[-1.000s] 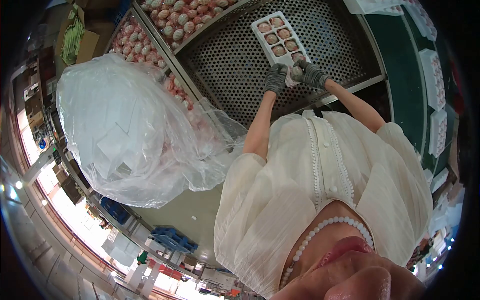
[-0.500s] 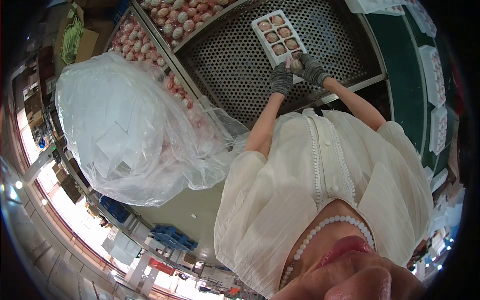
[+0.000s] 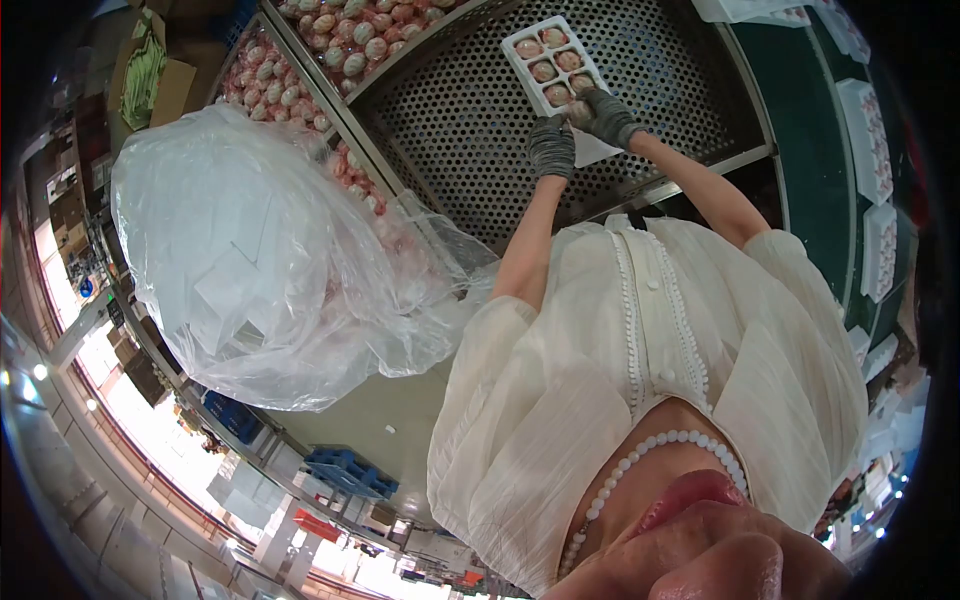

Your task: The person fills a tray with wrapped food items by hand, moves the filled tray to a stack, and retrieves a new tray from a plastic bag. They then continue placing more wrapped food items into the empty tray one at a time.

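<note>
A white tray [image 3: 511, 50] with compartments lies tilted on the perforated metal surface, several red-and-white wrapped balls [image 3: 543, 71] sitting in it. Both hands wear grey striped gloves. My right hand [image 3: 607, 118] is over the tray's near right part, fingers curled round a wrapped ball [image 3: 579, 111] that is partly hidden. At the tray's near left edge is my left hand [image 3: 551, 148], its fingers closed; what they hold, if anything, is hidden. The near end of the tray shows white below the hands.
Wrapped balls fill the metal bins [image 3: 365, 35] at upper left. A large clear plastic bag [image 3: 230, 260] of white pieces bulges at left. To the right, a green conveyor [image 3: 815, 130] carries filled white trays [image 3: 868, 140]. A raised metal rim [image 3: 690, 180] borders the work surface.
Both hands have moved a little away from my body, up along the tray. The ball that was between them is now under my right hand, and my left hand has drawn apart leftward.
</note>
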